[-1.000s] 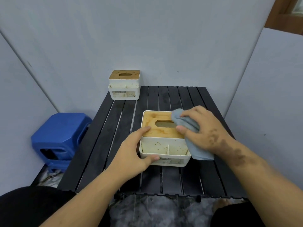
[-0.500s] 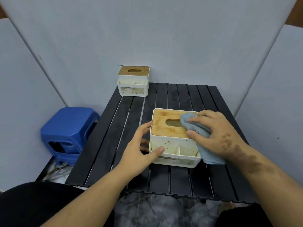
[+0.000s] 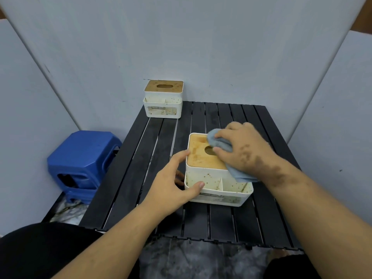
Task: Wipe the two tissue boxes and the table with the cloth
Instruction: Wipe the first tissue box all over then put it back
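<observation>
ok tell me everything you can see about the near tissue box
The near tissue box is white plastic with a tan wooden-looking lid and an oval slot. Brown specks dot its front compartments, and a label runs below them. It stands upright on the black slatted table. The left hand grips its left corner; the right hand presses a blue-grey cloth onto the lid.

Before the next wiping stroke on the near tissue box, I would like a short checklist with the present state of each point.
1. Blue-grey cloth lies on the wooden lid of the near white tissue box: ok.
2. Right hand presses the cloth with curled fingers: ok.
3. Left hand steadies the box, thumb on its front rim: ok.
4. Box stands flat on the black slatted table: ok.
5. Brown specks on the box's front compartments are gone: not ok.
6. Far white tissue box is wiped: not ok, its lid and front are speckled.
</observation>
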Demonstrator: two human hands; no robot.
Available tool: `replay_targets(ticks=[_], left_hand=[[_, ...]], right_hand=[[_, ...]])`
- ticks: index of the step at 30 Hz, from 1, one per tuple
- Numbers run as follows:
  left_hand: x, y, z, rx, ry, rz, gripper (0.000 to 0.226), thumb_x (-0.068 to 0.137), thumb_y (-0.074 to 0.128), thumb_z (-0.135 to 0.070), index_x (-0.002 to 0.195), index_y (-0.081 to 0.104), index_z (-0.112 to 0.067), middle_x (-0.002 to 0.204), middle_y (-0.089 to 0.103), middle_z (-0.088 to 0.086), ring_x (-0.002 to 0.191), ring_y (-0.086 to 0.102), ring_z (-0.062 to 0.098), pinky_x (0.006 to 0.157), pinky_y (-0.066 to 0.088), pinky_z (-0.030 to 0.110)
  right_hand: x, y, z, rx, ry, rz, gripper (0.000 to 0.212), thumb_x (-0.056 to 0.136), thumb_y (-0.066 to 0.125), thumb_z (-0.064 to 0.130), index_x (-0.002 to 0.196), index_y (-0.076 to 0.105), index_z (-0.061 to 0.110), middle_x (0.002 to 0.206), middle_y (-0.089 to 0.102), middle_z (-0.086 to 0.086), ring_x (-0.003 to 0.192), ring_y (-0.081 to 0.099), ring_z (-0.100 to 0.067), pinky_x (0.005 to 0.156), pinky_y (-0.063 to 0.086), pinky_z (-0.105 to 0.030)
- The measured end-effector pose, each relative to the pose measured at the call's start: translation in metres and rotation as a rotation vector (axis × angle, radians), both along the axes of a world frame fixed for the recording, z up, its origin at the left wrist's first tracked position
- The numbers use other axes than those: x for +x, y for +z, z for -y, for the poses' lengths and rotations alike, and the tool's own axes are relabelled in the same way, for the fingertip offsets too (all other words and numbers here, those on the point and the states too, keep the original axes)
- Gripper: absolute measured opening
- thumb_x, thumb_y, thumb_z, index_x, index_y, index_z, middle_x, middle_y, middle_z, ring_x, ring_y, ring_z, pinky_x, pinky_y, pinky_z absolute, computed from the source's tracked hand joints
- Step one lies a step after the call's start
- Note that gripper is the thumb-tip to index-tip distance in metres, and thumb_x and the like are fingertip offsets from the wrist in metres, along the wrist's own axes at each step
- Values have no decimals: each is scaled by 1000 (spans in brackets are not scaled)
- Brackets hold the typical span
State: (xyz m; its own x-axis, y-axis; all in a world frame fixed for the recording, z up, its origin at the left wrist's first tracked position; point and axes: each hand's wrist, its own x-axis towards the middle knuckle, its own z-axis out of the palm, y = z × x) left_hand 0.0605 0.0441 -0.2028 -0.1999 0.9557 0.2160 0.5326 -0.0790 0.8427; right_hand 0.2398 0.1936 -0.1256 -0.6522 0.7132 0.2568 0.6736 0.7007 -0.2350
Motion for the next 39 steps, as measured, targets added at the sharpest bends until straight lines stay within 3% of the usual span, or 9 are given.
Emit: replay_targets(ticks=[3, 8, 13, 18, 22, 28, 31, 33, 39], left_hand=[[0, 1, 0, 18, -7, -9, 76, 79, 85, -36, 130, 38, -68, 121, 60, -35, 90, 70, 14, 79, 61, 31], [-1, -1, 0, -10, -3, -23, 78, 76, 81, -49, 139, 37, -60, 121, 56, -39, 91, 68, 13, 79, 60, 30], [-1, -1, 0, 3, -5, -39, 78, 77, 83, -44, 135, 36, -66, 124, 57, -38, 87, 67, 16, 80, 59, 30], [-2, -2, -2, -27, 10, -40, 80, 74, 79, -55, 140, 35, -60, 131, 57, -28, 87, 66, 16, 79, 59, 32], [-1, 2, 0, -8, 5, -55, 78, 77, 83, -44, 132, 34, -69, 124, 59, -35, 82, 66, 17, 77, 57, 31], [-4, 0, -2, -57, 37, -132, 82, 74, 79, -57, 142, 33, -59, 125, 55, -35, 94, 63, 4, 80, 53, 18], [-3, 0, -1, -51, 31, -126, 82, 74, 79, -57, 142, 32, -60, 128, 55, -35, 94, 62, 2, 78, 51, 17], [-3, 1, 0, -39, 34, -145, 82, 73, 76, -60, 142, 32, -59, 129, 57, -35, 92, 61, -3, 79, 48, 18], [-3, 2, 0, -70, 67, -228, 85, 69, 67, -74, 144, 29, -59, 133, 57, -34, 114, 58, -2, 96, 53, 34]], right_hand=[[-21, 1, 16, -56, 213, -2, 37, 90, 56, 53, 124, 62, 41, 116, 58, 12, 105, 47, -18, 96, 42, -36], [-15, 6, -16, -61, 19, -25, 35, 90, 56, 51, 123, 64, 41, 117, 60, 12, 108, 49, -20, 97, 44, -38], [-42, 7, 0, -38, 231, 55, 35, 93, 52, 51, 125, 63, 41, 124, 58, 15, 102, 43, -17, 95, 45, -40], [-29, 10, -29, -42, 19, 84, 36, 95, 50, 52, 127, 62, 39, 130, 58, 12, 111, 43, -19, 100, 44, -42], [-48, 0, 0, 45, 256, 75, 34, 95, 48, 48, 125, 62, 39, 126, 59, 13, 99, 43, -18, 91, 46, -42], [7, 8, -25, -56, 187, 60, 32, 91, 55, 48, 119, 66, 42, 124, 61, 19, 99, 46, -14, 97, 39, -32], [15, 3, -14, -51, 174, -5, 33, 89, 58, 43, 119, 69, 33, 123, 63, 14, 97, 47, -11, 90, 28, -23], [7, 0, 6, -32, 275, -23, 41, 83, 53, 49, 115, 71, 32, 119, 65, 15, 94, 53, -12, 86, 31, -25], [33, 3, 27, -43, 379, 52, 46, 79, 55, 56, 118, 68, 35, 118, 61, 16, 87, 48, -14, 85, 37, -29]])
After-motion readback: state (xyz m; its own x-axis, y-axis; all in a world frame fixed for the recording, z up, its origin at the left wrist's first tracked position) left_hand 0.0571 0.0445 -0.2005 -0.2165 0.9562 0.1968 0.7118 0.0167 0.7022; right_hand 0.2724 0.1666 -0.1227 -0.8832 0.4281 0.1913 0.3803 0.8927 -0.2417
